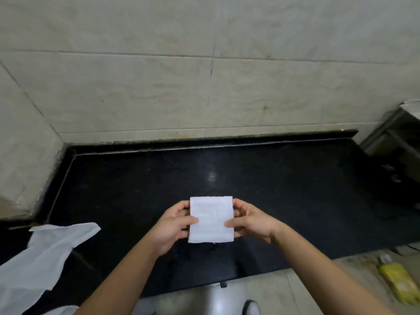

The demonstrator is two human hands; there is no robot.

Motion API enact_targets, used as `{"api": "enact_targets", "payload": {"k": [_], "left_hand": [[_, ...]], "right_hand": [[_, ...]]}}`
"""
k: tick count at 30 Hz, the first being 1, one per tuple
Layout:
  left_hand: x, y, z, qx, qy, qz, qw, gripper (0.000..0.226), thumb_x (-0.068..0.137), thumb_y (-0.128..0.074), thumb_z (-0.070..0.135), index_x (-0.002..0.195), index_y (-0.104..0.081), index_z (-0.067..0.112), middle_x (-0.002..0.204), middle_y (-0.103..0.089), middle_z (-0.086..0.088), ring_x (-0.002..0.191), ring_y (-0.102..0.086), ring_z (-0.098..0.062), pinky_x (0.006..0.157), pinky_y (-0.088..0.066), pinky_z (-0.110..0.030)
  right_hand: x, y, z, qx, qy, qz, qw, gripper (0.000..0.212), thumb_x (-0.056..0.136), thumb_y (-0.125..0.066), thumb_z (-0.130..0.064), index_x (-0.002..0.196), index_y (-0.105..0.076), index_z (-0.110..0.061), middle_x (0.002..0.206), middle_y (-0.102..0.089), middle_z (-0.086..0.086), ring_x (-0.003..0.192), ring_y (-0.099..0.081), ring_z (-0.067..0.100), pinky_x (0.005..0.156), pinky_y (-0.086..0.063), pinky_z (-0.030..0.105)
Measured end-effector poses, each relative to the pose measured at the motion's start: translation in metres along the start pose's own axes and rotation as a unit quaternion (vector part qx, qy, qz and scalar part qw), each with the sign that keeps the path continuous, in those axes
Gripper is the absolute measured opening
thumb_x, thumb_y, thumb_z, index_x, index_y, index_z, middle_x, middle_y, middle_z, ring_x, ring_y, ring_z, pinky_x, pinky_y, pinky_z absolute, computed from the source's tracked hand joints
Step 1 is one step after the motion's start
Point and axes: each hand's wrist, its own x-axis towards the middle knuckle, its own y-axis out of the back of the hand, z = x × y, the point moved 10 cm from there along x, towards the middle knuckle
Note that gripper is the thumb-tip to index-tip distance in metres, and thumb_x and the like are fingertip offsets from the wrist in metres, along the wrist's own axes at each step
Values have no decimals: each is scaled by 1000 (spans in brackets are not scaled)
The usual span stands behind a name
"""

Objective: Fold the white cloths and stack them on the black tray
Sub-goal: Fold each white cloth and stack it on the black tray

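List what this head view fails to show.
- Loose white cloth: cut off by left and bottom edges.
- Left hand and right hand: most fingers hidden behind the folded cloth.
- Yellow object: blurred, low right; identity unclear.
- Black tray: not distinguishable on the black counter.

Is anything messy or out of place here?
Yes. The unfolded white cloths lie crumpled at the left edge of the counter. A yellow packet lies on the floor at right. The folded cloth looks neat.

White folded cloth [211, 219] — black speckled counter [295, 189], beige tiled wall [159, 87], perhaps yellow packet [396, 284].
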Motion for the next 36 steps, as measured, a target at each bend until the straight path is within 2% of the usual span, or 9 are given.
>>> {"api": "enact_targets", "payload": {"k": [4,11,14,18,21,23,27,31,36], "left_hand": [[4,-66,12,33,-12,-37,999,42,87,-63,-6,123,-63,16,116,-71,-10,107,-69,-29,91,-55,-55],[6,-227,22,77,-34,-113,990,47,86,-62,-8,126,-60,16,116,-71,-11,107,-69,-30,76,-57,-44],[7,-317,11,98,-42,-135,985,48,85,-62,-9,126,-60,16,115,-71,-12,104,-70,-30,72,-57,-40],[10,-443,-18,124,-40,-162,978,49,84,-63,-9,126,-60,17,115,-71,-14,98,-71,-29,70,-57,-38],[12,-532,-37,146,-35,-189,970,49,84,-62,-10,125,-61,18,115,-71,-15,98,-71,-29,75,-58,-41],[10,-572,-46,151,-28,-204,967,49,84,-62,-11,125,-61,17,118,-69,-18,101,-70,-32,77,-58,-44],[20,-645,-58,146,-16,-226,963,50,84,-59,-16,125,-61,11,118,-67,-23,96,-70,-30,63,-59,-35],[42,-705,-63,144,-15,-242,959,48,85,-58,-16,125,-61,10,110,-71,-16,91,-71,-25,58,-58,-31],[98,-765,-61,169,-27,-251,953,46,86,-61,-11,124,-62,15,115,-70,-14,97,-71,-25,65,-58,-35]], "right_hand": [[-57,45,2,30,31,33,999,53,87,-67,5,133,-53,-17,129,-58,30,118,-64,39,84,-58,45],[-182,153,18,66,95,110,987,54,88,-64,10,133,-53,-18,110,-63,19,98,-68,28,68,-57,34],[-247,213,45,81,121,141,979,60,86,-66,10,135,-52,-21,117,-63,25,101,-69,31,73,-59,39],[-332,293,94,103,140,173,969,68,81,-70,7,135,-51,-29,126,-65,16,114,-66,34,82,-58,43],[-389,352,130,127,150,206,959,73,73,-72,0,135,-51,-31,124,-66,12,107,-69,27,78,-58,40],[-414,378,145,136,151,221,954,76,71,-71,0,136,-50,-32,123,-67,7,102,-70,21,74,-57,37],[-454,431,168,160,159,235,945,78,70,-68,3,137,-49,-31,131,-65,8,109,-69,24,75,-58,38],[-471,491,183,167,162,254,939,76,72,-66,2,138,-48,-32,131,-65,7,106,-65,30,85,-49,48],[-475,570,183,155,155,281,934,69,84,-62,11,132,-49,-37,125,-69,5,108,-69,23,86,-55,44]]}}
